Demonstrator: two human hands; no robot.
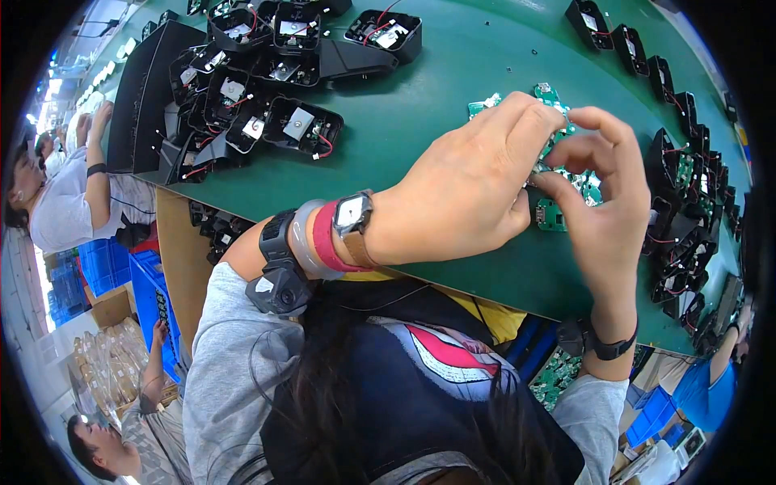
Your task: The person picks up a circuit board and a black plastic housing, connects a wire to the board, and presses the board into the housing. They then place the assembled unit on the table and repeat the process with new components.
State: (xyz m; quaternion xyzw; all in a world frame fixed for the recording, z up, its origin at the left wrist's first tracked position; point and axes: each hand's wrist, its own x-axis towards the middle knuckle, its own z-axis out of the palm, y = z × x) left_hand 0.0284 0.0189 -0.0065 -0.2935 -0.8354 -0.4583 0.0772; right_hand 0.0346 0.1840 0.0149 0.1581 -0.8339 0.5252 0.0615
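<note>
The left hand [477,174] and right hand [610,178] meet over green boards [552,217] on the counter [388,121], fingers [618,133] curled, their grip partly hidden. Black housings [301,125] with red wires [326,145] lie to either side; a watch [352,213] circles the left wrist.

Circuit boards [552,216] lie on the table [436,73] between the left casings [322,123] and the right casings [689,225].

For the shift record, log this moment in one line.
Left hand: over green circuit boards, grip unclear | Right hand: beside it, fingers curled, grip unclear | Nearby: black housings, green table
</note>
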